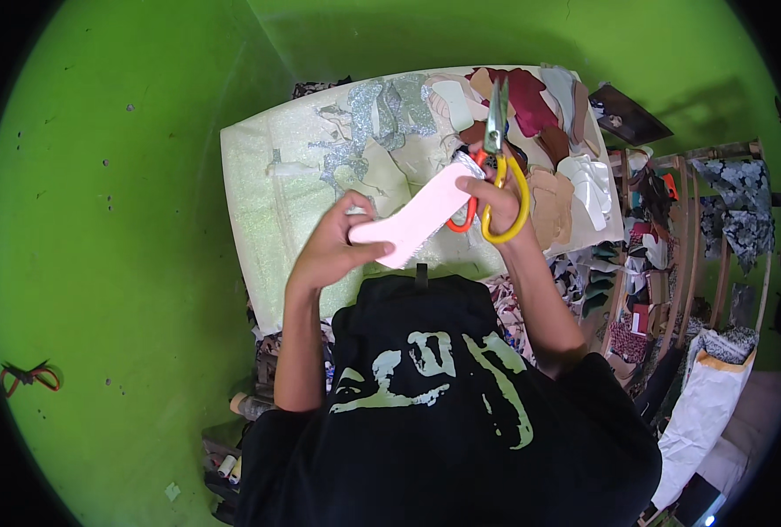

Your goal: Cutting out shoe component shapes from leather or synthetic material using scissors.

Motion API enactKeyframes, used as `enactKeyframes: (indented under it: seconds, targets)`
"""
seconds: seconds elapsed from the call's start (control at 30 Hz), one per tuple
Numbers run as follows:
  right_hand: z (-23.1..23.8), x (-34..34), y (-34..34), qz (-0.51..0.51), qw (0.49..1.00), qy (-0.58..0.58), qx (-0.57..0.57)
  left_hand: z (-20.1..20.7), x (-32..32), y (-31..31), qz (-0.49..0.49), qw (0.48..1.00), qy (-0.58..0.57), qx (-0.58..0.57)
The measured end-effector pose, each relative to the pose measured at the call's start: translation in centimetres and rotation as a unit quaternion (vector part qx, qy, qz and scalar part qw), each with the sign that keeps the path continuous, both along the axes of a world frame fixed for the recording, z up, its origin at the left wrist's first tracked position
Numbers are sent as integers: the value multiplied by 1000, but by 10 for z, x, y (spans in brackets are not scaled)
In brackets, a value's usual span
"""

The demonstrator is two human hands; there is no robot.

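A pale pink, sock-shaped flat piece of material (421, 215) stretches slantwise between my hands above the table. Its lower left end is pinched by my left hand (331, 244), thumb on top and fingers curled behind. My right hand (502, 200) grips the upper right end with its thumb, and a pair of scissors (497, 123) is hooked in the same hand. One scissor handle is yellow, the other orange-red, and the blades point away from me, looking closed together. Silvery material shows at the piece's upper end, partly hidden by my right fingers.
The pale table (263, 215) carries glittery silver scraps (373, 105), a maroon piece (524, 98), tan pieces (550, 206) and white pieces (588, 189). To the right stands a wooden rack (691, 246) stuffed with scraps, beside a white roll (702, 417). Another pair of scissors (30, 375) is on the green wall.
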State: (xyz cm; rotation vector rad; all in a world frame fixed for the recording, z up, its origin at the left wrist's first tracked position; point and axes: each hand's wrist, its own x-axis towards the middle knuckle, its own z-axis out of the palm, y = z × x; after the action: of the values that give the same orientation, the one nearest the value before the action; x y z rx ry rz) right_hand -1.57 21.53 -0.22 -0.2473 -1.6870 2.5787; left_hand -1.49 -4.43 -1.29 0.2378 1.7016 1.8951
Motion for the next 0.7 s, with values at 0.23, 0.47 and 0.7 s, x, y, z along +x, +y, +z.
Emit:
enactKeyframes:
  seconds: [0.23,0.47,0.7]
  targets:
    - [-3,-26,-26,67,994,1,80,-14,7,26,-156,984,-52,74]
    - [1,0,-33,67,966,18,250,-10,16,29,132,978,-49,156]
    - [15,63,-38,264,912,42,309,10,15,34,299,933,-11,199]
